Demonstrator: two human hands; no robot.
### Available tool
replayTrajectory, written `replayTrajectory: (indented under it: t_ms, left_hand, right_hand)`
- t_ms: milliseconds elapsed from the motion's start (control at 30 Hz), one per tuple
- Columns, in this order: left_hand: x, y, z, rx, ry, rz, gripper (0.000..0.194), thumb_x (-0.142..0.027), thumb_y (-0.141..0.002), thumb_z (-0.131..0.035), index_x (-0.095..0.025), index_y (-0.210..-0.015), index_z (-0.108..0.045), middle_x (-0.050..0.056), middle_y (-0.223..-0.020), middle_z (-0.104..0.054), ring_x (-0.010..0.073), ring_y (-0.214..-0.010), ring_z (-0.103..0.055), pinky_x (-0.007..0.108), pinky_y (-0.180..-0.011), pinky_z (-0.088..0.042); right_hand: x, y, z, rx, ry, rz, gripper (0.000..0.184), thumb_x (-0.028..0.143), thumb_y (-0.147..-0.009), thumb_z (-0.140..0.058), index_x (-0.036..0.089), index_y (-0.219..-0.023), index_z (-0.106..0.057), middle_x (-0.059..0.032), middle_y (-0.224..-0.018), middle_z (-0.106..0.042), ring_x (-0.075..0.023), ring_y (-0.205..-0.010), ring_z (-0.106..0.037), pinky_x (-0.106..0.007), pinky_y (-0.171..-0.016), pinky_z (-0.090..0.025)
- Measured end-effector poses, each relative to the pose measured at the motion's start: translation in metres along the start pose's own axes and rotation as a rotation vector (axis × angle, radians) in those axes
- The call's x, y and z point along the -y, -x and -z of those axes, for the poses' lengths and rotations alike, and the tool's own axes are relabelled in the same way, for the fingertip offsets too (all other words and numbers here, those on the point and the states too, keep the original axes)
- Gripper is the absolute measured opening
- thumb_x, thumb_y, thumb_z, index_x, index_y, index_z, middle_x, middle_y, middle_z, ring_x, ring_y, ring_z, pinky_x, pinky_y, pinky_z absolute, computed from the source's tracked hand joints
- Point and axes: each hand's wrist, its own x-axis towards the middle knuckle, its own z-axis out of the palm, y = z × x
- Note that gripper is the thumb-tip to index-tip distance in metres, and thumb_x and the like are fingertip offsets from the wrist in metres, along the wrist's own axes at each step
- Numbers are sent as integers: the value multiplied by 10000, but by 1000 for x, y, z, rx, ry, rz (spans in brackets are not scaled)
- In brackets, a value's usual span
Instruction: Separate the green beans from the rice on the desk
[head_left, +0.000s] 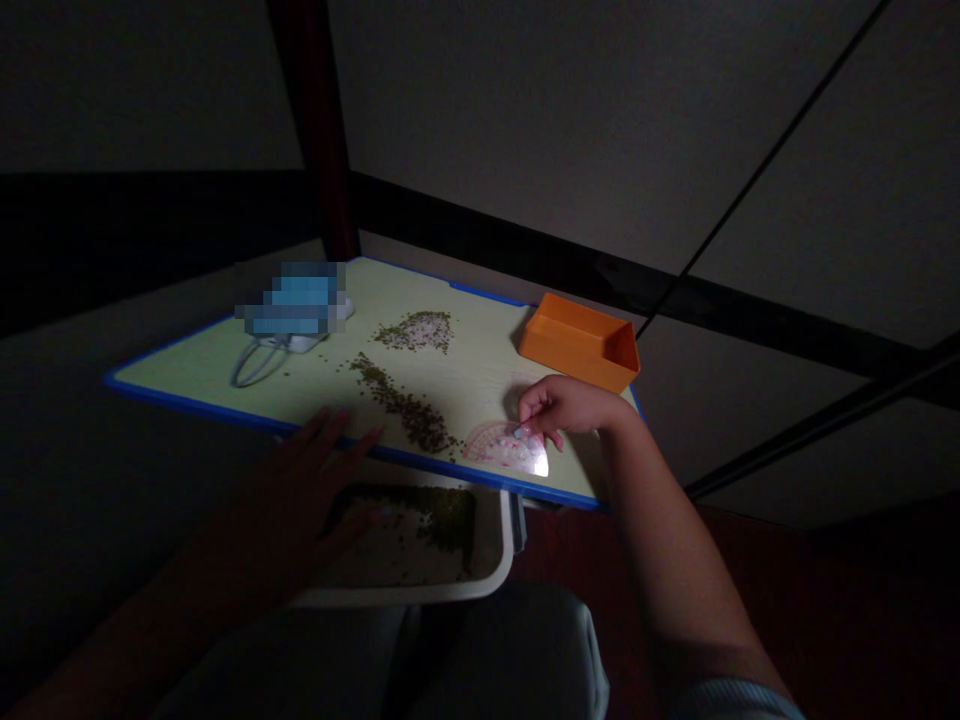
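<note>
A clear protractor (499, 447) with pink markings is on the pale, blue-rimmed board (300, 385), near its front edge. My right hand (559, 408) pinches it at its right part with curled fingers. To the left, a line of small greenish-brown beans or seeds (409, 408) runs across the board towards the protractor. A paler heap of the small pieces (416, 332) lies farther back. Dark in shadow, my left hand (307, 480) has its fingers spread at the board's front edge and holds nothing.
Below the front edge, a white tub (495, 570) holds many more of the small pieces. An orange open box (574, 350) stands at the board's back right. A partly blurred blue-and-white device (296, 310) with a looped cable is at the left. Walls stand behind.
</note>
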Motion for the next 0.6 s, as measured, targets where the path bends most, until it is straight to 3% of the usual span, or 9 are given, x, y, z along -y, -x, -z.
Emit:
replayTrajectory:
  t_ms: [600]
  left_hand:
    - [-2,-2,6,39,38,19,727,-606,-789,-432,-292,-1419,-249,126,-1528,-267,302,-1428,-180,510,-1086,-330]
  right_hand:
    - [5,-9,-10,-9,-12,43,153,253,-748,-650,134,-693,-572,25,-542,-620,-59,-407,-523,-195,-437,-412]
